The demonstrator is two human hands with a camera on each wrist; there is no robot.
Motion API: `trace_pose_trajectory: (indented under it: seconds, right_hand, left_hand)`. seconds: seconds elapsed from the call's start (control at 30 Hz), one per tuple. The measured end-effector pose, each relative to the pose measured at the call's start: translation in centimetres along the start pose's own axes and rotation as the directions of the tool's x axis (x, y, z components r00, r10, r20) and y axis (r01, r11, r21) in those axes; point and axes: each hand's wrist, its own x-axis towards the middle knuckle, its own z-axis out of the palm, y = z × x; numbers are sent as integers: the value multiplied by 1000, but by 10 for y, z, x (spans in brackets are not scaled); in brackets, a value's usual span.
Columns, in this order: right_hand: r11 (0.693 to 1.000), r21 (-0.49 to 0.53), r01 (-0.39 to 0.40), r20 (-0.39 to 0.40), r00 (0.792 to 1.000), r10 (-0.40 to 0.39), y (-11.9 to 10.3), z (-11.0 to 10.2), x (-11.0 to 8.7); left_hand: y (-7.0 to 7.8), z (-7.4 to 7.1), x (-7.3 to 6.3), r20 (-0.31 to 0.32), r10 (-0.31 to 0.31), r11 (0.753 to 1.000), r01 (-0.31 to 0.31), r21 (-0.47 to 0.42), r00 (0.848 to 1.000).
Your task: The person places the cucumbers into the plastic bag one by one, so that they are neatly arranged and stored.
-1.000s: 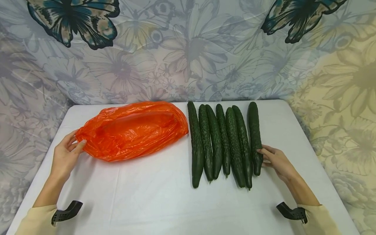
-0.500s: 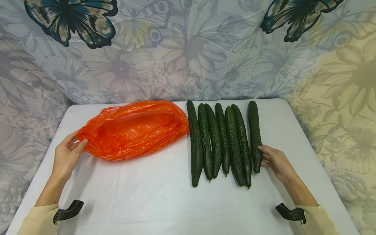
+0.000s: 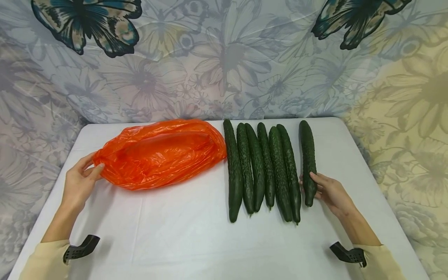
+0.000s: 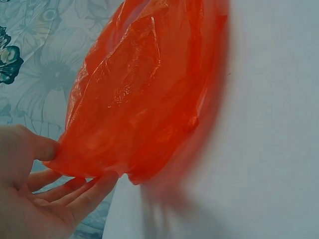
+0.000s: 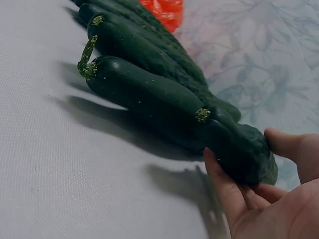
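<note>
bag [image 3: 161, 159]: thin glossy plastic, crinkled | cucumbers [image 3: 279, 171]: bumpy skin, slight sheen | tablecloth [image 3: 196, 229]: matt, fine-woven

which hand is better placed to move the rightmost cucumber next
Likely the right hand: it grips the rightmost cucumber near one end. The left hand is well away, holding the orange plastic bag, with the other cucumbers in between.

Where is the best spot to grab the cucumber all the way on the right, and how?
I'd grab the rightmost cucumber around its middle, from the right: it's long and thin, so the middle should balance best, and the other cucumbers all lie to its left. The right hand holds it closer to the near end, so the far end could dip.
</note>
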Motion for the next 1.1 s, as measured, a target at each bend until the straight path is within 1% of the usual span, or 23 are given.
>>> trace_pose_trajectory:
  seconds: [0.07,0.2,0.33,0.43,0.5,0.6,0.67,0.77,0.9,1.0,1.1]
  right_hand:
    - [1000,-5,-7,-20,1000,7,-1,1,0]
    - [1000,-27,13,-31,999,-14,-4,0,-2]
    - [999,-14,34,0,999,-34,-5,0,-4]
    - [999,-6,35,15,999,-35,-4,0,-5]
    - [999,-7,41,22,999,-41,-4,1,-6]
    - [999,-5,48,17,999,-48,-3,1,-7]
    - [998,-2,70,29,997,-70,-3,1,-8]
    - [994,2,105,36,994,-105,-3,0,-9]
    - [988,-19,156,31,987,-156,-5,0,-12]
    - [986,-53,160,-2,987,-160,-9,0,-14]
    - [986,-113,124,-42,991,-129,-14,1,-16]
  left_hand:
    - [1,-1,1,1,-4,1000,4,-8,1000]
    - [2,-2,3,3,-10,1000,10,-27,1000]
    - [1,-3,2,4,-8,996,8,-92,1000]
    - [0,-4,1,7,-9,989,10,-144,1000]
    - [0,-3,1,7,-15,992,16,-122,1000]
    - [0,-2,1,7,-21,998,21,-60,1000]
    - [0,-2,1,4,-19,1000,19,-5,1000]
    - [-1,-3,2,2,-11,999,11,-36,1000]
    - [-1,-4,2,6,-11,994,12,-105,1000]
    - [0,-4,2,8,-17,996,17,-86,1000]
    - [1,-4,2,4,-24,999,24,-45,1000]
